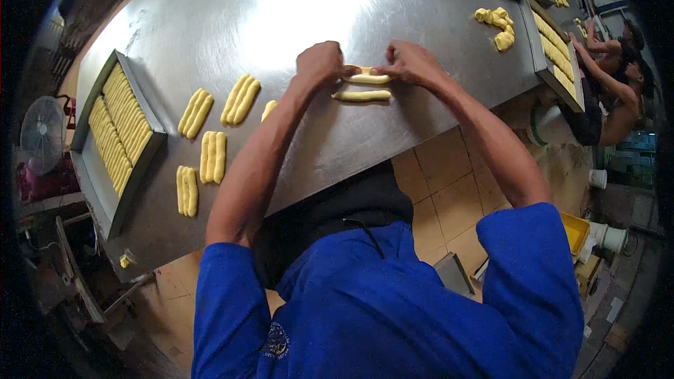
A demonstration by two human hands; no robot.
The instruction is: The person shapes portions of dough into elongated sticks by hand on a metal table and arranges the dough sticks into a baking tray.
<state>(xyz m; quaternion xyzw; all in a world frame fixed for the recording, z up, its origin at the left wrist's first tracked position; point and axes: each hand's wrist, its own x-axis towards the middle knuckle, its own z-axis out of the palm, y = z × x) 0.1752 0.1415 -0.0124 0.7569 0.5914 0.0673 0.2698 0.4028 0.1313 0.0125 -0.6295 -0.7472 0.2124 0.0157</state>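
Observation:
My left hand and my right hand are closed on the two ends of a pale yellow dough strip on the steel worktable. A second dough strip lies just below it, toward me. Left of my left forearm are several groups of dough strips laid side by side, one partly hidden by the forearm.
Metal trays of dough strips stand at left and right. A dough pile lies at back right. Two co-workers are at the far right. A white fan stands beyond the table's left edge.

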